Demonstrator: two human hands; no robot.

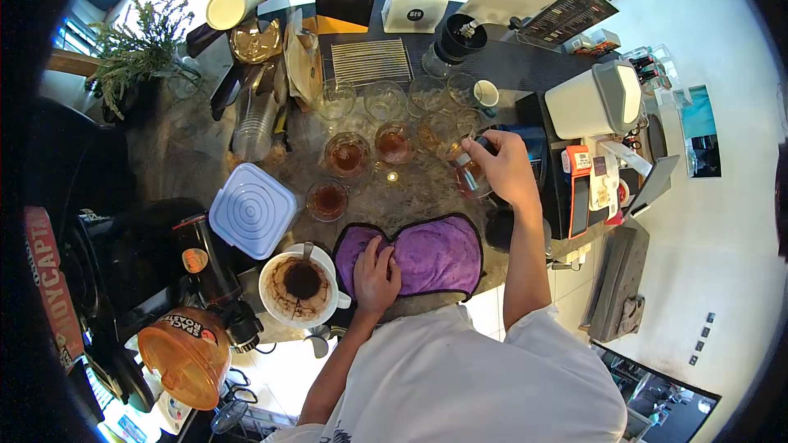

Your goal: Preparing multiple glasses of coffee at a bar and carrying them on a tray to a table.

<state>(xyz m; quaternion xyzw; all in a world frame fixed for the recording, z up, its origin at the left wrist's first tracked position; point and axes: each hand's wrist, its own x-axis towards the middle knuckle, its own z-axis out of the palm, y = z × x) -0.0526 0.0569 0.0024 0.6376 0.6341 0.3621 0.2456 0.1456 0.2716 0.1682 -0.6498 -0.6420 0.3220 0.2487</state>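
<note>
Fingers stretched out, my left hand lies flat on a folded purple cloth at the counter's near edge. My right hand is closed round the handle of a glass coffee server with reddish-brown liquid inside. Left of the server stand a glass of brown coffee, a second coffee glass and, nearer me, a third coffee glass. Behind them is a row of several clear glasses. Beside my left hand sits a white cup with dark coffee grounds and a spoon in it.
A blue square lid lies left of the coffee glasses. An orange-lidded grinder stands at the near left. A slatted drip tray, a black hand grinder and a small cup are farther back. A white bin-shaped container stands right.
</note>
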